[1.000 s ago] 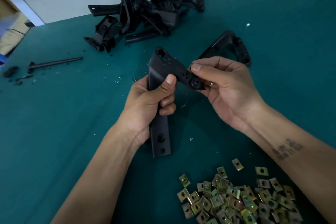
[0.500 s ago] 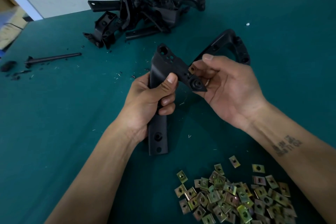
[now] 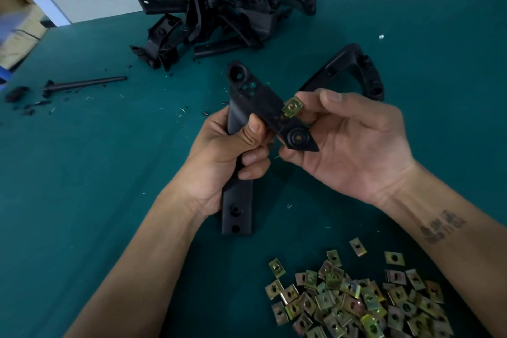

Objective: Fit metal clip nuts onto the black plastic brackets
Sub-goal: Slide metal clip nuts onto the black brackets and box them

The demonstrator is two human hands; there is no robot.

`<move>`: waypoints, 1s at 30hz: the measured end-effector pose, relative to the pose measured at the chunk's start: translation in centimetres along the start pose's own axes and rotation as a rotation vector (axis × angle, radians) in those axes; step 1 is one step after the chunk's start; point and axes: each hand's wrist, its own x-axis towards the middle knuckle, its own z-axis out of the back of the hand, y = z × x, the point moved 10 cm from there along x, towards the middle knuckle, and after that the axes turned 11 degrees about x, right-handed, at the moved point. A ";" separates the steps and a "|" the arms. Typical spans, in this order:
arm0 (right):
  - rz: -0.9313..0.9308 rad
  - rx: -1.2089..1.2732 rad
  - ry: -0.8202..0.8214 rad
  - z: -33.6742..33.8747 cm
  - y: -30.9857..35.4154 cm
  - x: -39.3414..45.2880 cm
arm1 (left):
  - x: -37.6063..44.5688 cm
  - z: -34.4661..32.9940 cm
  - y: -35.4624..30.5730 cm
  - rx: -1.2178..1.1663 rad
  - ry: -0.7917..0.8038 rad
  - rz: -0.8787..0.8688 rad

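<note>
My left hand (image 3: 233,156) grips a black plastic bracket (image 3: 255,96) around its long leg, thumb on top. The bracket's short arm slants down to the right, ending in a round boss. A brass-coloured clip nut (image 3: 293,107) sits on the upper edge of that arm. My right hand (image 3: 348,140) is turned palm up behind the arm, with its fingertips holding the clip nut from behind. A heap of loose clip nuts (image 3: 356,302) lies on the green table at the lower right.
A pile of black brackets (image 3: 225,8) lies at the back of the green table (image 3: 82,173). One curved bracket (image 3: 356,71) lies behind my right hand. A black rod (image 3: 85,82) and plastic scraps lie at the left. A wall edge runs along the back.
My right hand has rolled palm up and its fingers have spread, so the clip nut on the bracket's arm now shows. The left hand keeps its grip on the bracket.
</note>
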 end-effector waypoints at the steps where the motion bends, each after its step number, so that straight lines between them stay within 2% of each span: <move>1: -0.008 0.006 0.003 -0.1 -0.1 0.0 | 0.0 0.0 0.1 -0.011 0.007 0.005; 8: -0.059 0.019 -0.062 0.3 -0.7 -0.1 | 0.0 -0.7 0.4 -0.005 0.068 0.041; 16: -0.306 0.113 0.112 -1.1 -2.0 -0.7 | -0.6 -2.4 0.9 -0.019 0.229 0.089; 20: -0.392 -0.092 0.054 0.4 -2.5 -0.8 | -0.9 -3.2 1.1 0.027 0.304 0.106; 25: -0.485 -0.196 0.119 0.0 -3.1 -1.8 | -1.7 -4.6 1.5 0.006 0.436 0.140; 30: -0.471 -0.211 0.223 -1.1 -2.7 -2.2 | -1.8 -4.4 1.8 0.047 0.427 0.152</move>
